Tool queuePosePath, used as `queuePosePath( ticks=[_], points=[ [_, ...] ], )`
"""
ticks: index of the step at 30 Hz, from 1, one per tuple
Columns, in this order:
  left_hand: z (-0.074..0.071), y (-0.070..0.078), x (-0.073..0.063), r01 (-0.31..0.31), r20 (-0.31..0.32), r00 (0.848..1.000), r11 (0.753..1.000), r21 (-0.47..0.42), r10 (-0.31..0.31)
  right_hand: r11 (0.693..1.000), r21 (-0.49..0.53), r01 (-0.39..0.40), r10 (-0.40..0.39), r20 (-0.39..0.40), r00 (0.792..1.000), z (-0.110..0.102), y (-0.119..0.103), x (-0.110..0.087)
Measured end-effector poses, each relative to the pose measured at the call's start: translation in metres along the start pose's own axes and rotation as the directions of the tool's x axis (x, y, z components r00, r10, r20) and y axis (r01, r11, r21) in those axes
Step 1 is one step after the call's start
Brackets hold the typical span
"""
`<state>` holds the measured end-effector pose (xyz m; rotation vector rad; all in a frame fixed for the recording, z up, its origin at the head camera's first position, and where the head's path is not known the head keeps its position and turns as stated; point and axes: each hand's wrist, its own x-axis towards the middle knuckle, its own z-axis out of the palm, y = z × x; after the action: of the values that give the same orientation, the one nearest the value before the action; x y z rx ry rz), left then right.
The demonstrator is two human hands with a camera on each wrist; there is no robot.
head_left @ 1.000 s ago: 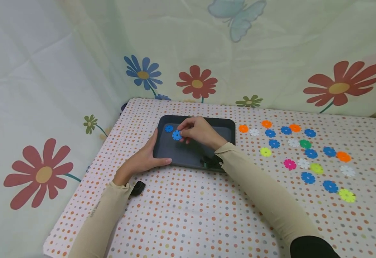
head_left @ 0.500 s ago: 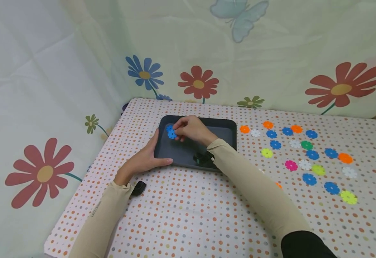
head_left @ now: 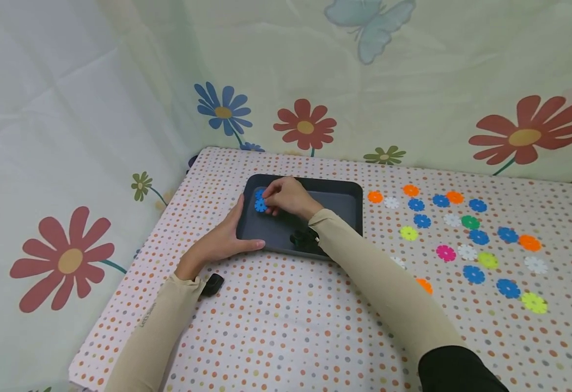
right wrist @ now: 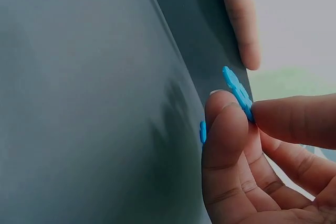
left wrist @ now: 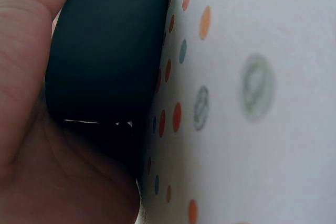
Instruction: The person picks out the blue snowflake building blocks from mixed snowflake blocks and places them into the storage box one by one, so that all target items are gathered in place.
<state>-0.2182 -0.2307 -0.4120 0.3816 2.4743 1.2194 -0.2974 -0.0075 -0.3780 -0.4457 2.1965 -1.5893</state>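
A dark grey rectangular tray [head_left: 327, 185] lies on the dotted tablecloth. My left hand [head_left: 222, 239] rests at its near left corner, fingers straight along the left side and thumb along the front rim; in the left wrist view the palm lies against the tray's dark outer wall [left wrist: 107, 51]. Over the tray's left part, my right hand [head_left: 290, 197] pinches a blue flower-shaped plastic disc [head_left: 260, 205] between thumb and fingertip. The right wrist view shows this disc [right wrist: 237, 90] edge-on and tilted. Behind it, a second blue disc [head_left: 259, 193] in the tray is partly covered.
Several flower-shaped discs lie scattered right of the tray, among them an orange disc [head_left: 375, 197], a green disc [head_left: 470, 222], a pink disc [head_left: 446, 253] and a yellow disc [head_left: 534, 302]. A flower-printed curtain [head_left: 413, 98] stands behind the table.
My right hand has moved slightly left with the blue disc, which now overlaps the other blue disc in the head view. The left hand stays at the tray's corner.
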Motion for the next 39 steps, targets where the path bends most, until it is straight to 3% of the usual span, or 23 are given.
queuePosePath(
  ticks=[14,39],
  points=[
    [0.0,0.002,-0.002,0.006,0.002,1.0,1.0,-0.001,-0.006,1.0,-0.024,-0.004,0.004,0.002,1.0,0.01,0.003,0.008],
    [0.0,0.002,-0.002,0.013,0.005,1.0,1.0,-0.003,-0.013,0.985,-0.174,-0.015,0.009,-0.03,1.0,0.021,0.01,0.017]
  ],
)
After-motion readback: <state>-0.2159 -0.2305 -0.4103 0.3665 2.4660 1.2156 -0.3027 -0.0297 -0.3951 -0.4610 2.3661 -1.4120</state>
